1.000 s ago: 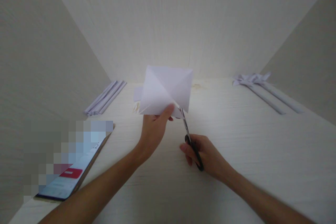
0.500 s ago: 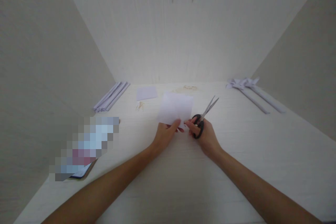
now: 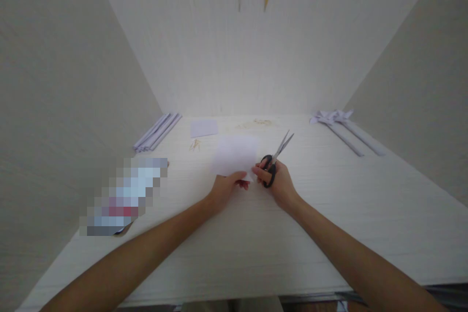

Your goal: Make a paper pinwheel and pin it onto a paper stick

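Near the middle of the table, my left hand (image 3: 224, 191) pinches the near edge of a white sheet of paper (image 3: 236, 155), thumb on top and fingers underneath. My right hand (image 3: 280, 185) is closed around a pair of black-handled scissors (image 3: 269, 179). The blades point up and away, parted slightly and clear of the paper. Its thumb and fingertips are at the sheet's near right corner; whether they pinch it I cannot tell.
Rolled paper tubes (image 3: 157, 132) lie at the back left, beside a small paper square (image 3: 204, 128) and short sticks or ties (image 3: 195, 145). Rubber bands (image 3: 263, 122) lie at the back. Two paper pinwheel-like pieces (image 3: 345, 131) lie right. A phone (image 3: 126, 197), screen blurred, lies left.
The view has tilted and shifted slightly, bringing the table's front edge in. The paper looks flatter and lower, and both hands keep their holds.
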### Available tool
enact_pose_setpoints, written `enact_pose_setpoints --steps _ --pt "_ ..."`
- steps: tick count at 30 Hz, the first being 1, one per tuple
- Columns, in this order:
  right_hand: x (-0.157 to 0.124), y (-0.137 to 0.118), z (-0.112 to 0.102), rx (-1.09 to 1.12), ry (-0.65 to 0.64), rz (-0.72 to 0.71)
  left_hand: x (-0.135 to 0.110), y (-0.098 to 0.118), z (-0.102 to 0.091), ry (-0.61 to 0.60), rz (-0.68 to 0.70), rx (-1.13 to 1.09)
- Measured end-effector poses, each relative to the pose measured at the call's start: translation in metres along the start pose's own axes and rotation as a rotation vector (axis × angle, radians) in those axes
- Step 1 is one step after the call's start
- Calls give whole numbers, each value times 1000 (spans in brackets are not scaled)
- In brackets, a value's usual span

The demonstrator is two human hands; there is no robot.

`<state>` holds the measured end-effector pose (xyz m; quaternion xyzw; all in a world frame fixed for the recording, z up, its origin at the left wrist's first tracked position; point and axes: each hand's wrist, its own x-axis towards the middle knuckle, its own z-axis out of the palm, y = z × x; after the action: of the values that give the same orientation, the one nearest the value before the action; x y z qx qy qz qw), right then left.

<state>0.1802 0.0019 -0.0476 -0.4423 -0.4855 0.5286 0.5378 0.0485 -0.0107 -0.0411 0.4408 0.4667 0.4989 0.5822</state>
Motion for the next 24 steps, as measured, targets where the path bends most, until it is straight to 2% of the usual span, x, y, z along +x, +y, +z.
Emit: enact_pose_setpoints --steps 7,15,24 --pt "-3 0 2 64 -48 6 1 -3 -3 37 -10 51" --pt "-4 3 3 111 -69 1 -3 5 3 46 -27 129" --pt "-5 -1 4 117 -112 42 1 -1 -1 220 -3 173"
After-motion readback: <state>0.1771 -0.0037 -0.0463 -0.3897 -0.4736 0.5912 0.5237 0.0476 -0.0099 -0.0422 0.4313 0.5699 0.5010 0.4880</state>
